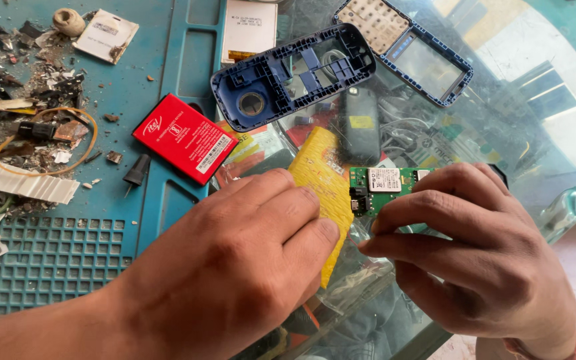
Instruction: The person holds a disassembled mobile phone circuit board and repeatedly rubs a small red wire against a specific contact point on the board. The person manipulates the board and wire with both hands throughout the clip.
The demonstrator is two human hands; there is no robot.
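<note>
At the far left of a teal repair mat, a heap of broken scrap lies ringed by a loop of orange wire, with a small ball of twine and a white card above it. Moving right, a red phone battery lies tilted across the mat's ridged edge, a small black cone-shaped tip just beside its lower left corner. Above the battery, a blue phone back cover rests face up where the mat meets a glass tabletop, a white flat panel behind it. In the foreground, the left hand is closed around a yellow sponge-like pad, its fingers folded over the pad's lower half. The pad's edge touches a green circuit board, which the right hand pinches by its right end, fingers curled over it above the glass. A dark phone body lies just behind the board, and at upper right a blue keypad frame sits on the glass, well apart from both hands.
</note>
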